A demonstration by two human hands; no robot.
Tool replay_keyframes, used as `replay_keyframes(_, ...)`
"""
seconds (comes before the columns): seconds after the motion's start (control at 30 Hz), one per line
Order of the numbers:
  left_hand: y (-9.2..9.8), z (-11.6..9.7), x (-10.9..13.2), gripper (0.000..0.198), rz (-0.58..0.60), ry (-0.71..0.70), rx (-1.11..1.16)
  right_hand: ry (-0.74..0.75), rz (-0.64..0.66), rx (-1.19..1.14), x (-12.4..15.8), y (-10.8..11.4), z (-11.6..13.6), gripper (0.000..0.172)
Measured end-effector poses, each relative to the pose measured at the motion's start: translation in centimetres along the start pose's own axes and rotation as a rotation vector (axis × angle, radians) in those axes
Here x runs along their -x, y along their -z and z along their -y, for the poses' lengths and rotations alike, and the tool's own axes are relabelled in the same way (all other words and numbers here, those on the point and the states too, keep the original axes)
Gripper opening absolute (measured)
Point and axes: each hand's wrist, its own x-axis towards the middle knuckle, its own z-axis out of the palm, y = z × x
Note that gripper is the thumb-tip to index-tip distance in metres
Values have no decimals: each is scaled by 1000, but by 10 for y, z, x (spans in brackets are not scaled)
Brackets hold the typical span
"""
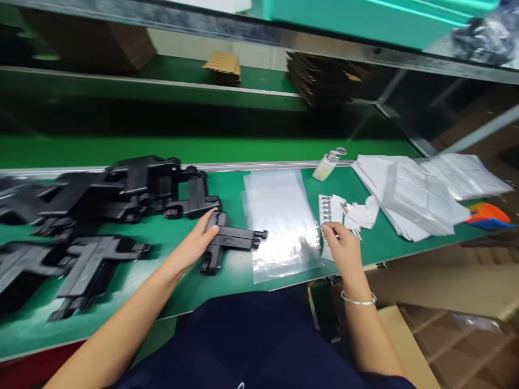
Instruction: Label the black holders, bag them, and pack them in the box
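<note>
And the left hand (197,242) grips the black part (237,237) over the desk (232,189), thumb on top – seemingly for steadiness, its tip above the bags (279,205) – while the right hand (344,248) curls at the notepad (325,209), fingertips nearly together, any hold there impossible to tell.

Two hands (198,237) (344,248), one held black part (237,237), more black parts (140,175) heaped uncountably, one spiral notepad (325,208), one bottle (324,168)
</note>
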Motion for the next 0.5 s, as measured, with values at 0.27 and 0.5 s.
replay_keyframes(0.27,-3,-19,11,63,-293,-287,-720,-365,58,129,11,30,-85,44)
replay_keyframes(0.5,-132,-68,11,28,349,-314,-370,-339,100,-247,20,12,-89,40)
